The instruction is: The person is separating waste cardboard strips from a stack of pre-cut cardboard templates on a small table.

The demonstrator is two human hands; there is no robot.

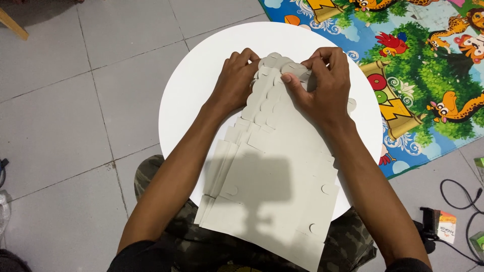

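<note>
A stack of flat grey die-cut cardboard sheets (275,176) with rounded tabs lies fanned out on a round white table (194,85), its near end hanging over my lap. My left hand (234,80) presses on the far left edge of the stack, fingers curled on the tabs. My right hand (320,85) pinches the rounded tabs at the far end of the top sheets, thumb pointing left.
The table stands on a grey tiled floor (75,100). A colourful play mat (428,60) with cartoon animals lies at the right. A small box (443,226) and black cables (461,199) are on the floor at lower right. A wooden leg (12,22) shows top left.
</note>
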